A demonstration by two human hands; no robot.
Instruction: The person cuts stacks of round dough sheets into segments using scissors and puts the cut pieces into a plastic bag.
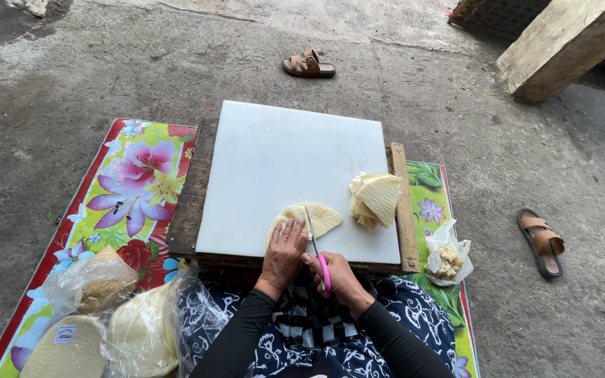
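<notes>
Scissors in our right hand are cutting across the round wrapper at the near edge of the white board, our left hand pressing it flat; next, we judge, comes finishing the cut straight.

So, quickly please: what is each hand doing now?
Left hand: flat, pressing the round wrapper on the white board.
Right hand: closed on pink-handled scissors.

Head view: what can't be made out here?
- Round wrapper: near part hidden under the left hand.
- Scissors: pink handles mostly inside the right hand.
- Small bag: crumbly contents too small to identify.
- Bagged discs: cut off by the bottom edge.
</notes>
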